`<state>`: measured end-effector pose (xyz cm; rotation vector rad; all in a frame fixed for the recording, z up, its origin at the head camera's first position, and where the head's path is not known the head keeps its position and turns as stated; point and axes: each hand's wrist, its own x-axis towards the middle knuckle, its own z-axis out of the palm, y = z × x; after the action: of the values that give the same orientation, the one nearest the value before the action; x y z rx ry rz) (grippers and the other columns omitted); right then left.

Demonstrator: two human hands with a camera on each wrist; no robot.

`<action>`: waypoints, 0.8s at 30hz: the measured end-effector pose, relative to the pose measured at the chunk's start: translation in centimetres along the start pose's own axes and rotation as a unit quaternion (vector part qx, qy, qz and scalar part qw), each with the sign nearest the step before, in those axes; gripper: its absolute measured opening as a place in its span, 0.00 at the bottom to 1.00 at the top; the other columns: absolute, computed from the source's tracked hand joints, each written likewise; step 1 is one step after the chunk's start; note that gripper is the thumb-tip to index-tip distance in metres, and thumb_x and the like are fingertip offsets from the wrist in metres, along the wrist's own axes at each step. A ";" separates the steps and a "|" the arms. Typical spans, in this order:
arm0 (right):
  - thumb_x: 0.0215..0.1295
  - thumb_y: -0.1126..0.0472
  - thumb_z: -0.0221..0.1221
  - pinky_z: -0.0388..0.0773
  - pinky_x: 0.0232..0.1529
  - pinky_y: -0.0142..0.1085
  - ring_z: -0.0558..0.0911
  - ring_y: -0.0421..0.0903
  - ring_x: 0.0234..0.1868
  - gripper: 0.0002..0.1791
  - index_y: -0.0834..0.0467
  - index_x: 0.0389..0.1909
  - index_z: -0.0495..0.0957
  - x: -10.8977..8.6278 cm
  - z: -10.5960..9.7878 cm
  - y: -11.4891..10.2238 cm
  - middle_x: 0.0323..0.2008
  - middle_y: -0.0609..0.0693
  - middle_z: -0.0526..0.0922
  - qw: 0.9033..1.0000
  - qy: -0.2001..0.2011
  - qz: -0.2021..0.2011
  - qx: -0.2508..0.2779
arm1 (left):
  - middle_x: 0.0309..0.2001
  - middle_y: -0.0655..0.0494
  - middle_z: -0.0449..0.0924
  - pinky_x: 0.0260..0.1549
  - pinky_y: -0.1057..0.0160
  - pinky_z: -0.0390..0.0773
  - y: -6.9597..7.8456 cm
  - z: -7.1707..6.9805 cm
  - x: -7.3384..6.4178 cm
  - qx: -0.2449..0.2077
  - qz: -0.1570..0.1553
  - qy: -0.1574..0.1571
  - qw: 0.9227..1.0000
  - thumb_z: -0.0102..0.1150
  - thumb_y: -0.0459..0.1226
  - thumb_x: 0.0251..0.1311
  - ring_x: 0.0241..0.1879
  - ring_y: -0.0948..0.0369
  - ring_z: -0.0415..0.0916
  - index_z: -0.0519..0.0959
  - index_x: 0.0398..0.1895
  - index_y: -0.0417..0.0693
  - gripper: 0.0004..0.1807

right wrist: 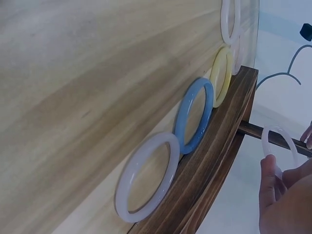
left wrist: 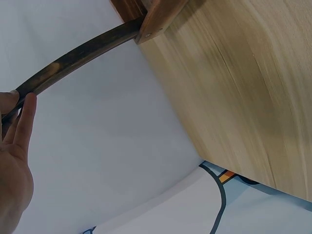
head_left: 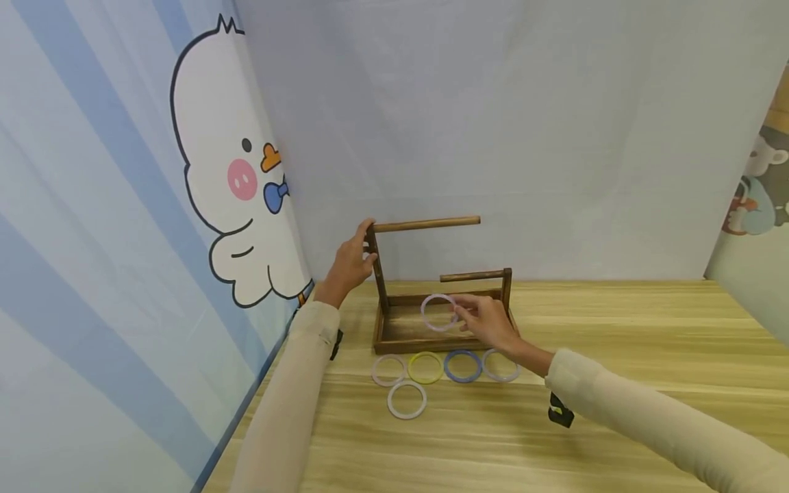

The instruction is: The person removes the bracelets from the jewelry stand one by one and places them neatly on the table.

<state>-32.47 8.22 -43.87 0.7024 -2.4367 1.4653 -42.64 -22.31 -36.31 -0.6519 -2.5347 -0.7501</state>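
Note:
A dark wooden stand [head_left: 431, 347] has a tray base, a tall left post [head_left: 379, 277] with a long upper bar [head_left: 425, 224], and a shorter lower bar [head_left: 471, 276] on the right. My left hand [head_left: 351, 266] grips the top of the tall post, thumb and fingers on either side of it in the left wrist view [left wrist: 17, 156]. Between thumb and fingers, my right hand [head_left: 490, 322] pinches a pale lavender bangle [head_left: 423, 318]. It is held up over the tray, left of and below the lower bar's free end; the fingertips cover its right edge.
In front of the stand lie a pink bangle [head_left: 389, 385], a yellow bangle [head_left: 426, 382], a blue bangle [head_left: 463, 381] and another pale bangle [head_left: 502, 380] in a row. A white bangle [head_left: 407, 417] lies nearer me. A grey curtain [head_left: 524, 137] hangs behind the table [head_left: 616, 329].

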 end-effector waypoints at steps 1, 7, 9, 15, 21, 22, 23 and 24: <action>0.76 0.70 0.57 0.90 0.34 0.47 0.90 0.60 0.36 0.16 0.71 0.61 0.79 -0.1 0.1 0.0 0.46 0.65 0.88 1.000 -0.004 0.001 0.001 | 0.58 0.34 0.78 0.53 0.47 0.85 0.1 -0.1 0.0 -0.001 -0.003 -0.002 1.000 0.61 0.25 0.70 0.54 0.41 0.83 0.53 0.81 0.47 0.41; 0.76 0.72 0.57 0.89 0.32 0.44 0.90 0.59 0.37 0.16 0.72 0.60 0.80 -1.0 0.4 0.1 0.48 0.68 0.87 1.000 -0.026 -0.010 0.010 | 0.59 0.34 0.78 0.54 0.47 0.85 0.3 -0.2 -0.1 -0.004 -0.013 -0.008 1.000 0.61 0.26 0.70 0.54 0.42 0.83 0.52 0.81 0.48 0.42; 0.75 0.73 0.57 0.89 0.32 0.45 0.90 0.59 0.36 0.15 0.72 0.59 0.80 -1.2 0.5 0.0 0.47 0.69 0.87 0.999 -0.032 -0.012 0.013 | 0.59 0.34 0.78 0.54 0.47 0.85 0.3 -0.2 -0.1 -0.004 -0.012 -0.007 1.000 0.61 0.26 0.70 0.54 0.42 0.83 0.53 0.81 0.48 0.42; 0.75 0.72 0.58 0.89 0.33 0.46 0.91 0.53 0.37 0.16 0.73 0.60 0.79 -2.1 0.5 -0.1 0.48 0.67 0.87 0.997 -0.065 0.016 0.022 | 0.58 0.34 0.78 0.54 0.47 0.85 0.3 -0.2 -0.1 -0.007 -0.009 -0.005 1.000 0.61 0.25 0.70 0.54 0.42 0.83 0.53 0.81 0.47 0.41; 0.75 0.74 0.57 0.89 0.32 0.46 0.91 0.54 0.37 0.16 0.77 0.59 0.77 -3.3 0.4 0.1 0.47 0.70 0.86 0.994 -0.105 -0.006 0.021 | 0.58 0.34 0.79 0.53 0.47 0.85 0.2 0.0 0.0 -0.008 0.002 0.000 1.000 0.61 0.25 0.70 0.53 0.42 0.84 0.53 0.81 0.46 0.41; 0.75 0.73 0.57 0.89 0.31 0.44 0.91 0.54 0.37 0.16 0.77 0.59 0.77 -3.5 0.4 0.1 0.47 0.71 0.86 0.994 -0.111 -0.009 0.020 | 0.58 0.34 0.79 0.53 0.48 0.85 0.1 0.1 0.0 -0.007 0.003 0.001 1.000 0.61 0.25 0.70 0.53 0.42 0.84 0.53 0.81 0.46 0.41; 0.75 0.73 0.57 0.89 0.31 0.43 0.90 0.54 0.37 0.16 0.77 0.59 0.77 -3.7 0.5 0.1 0.47 0.70 0.86 0.993 -0.116 -0.007 0.018 | 0.58 0.34 0.79 0.53 0.48 0.85 0.1 0.1 -0.1 -0.007 0.004 0.002 1.000 0.61 0.25 0.70 0.53 0.42 0.84 0.53 0.81 0.46 0.41; 0.75 0.73 0.57 0.89 0.30 0.41 0.90 0.53 0.36 0.17 0.77 0.59 0.77 -3.9 0.5 0.2 0.47 0.70 0.86 0.993 -0.121 -0.005 0.015 | 0.58 0.34 0.78 0.53 0.48 0.85 0.1 0.1 -0.1 -0.007 0.004 0.002 1.000 0.61 0.25 0.70 0.53 0.42 0.84 0.53 0.81 0.46 0.41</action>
<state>-29.17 8.98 -45.87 0.9473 -2.5858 1.4945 -42.56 -22.22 -36.40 -0.6635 -2.5237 -0.7675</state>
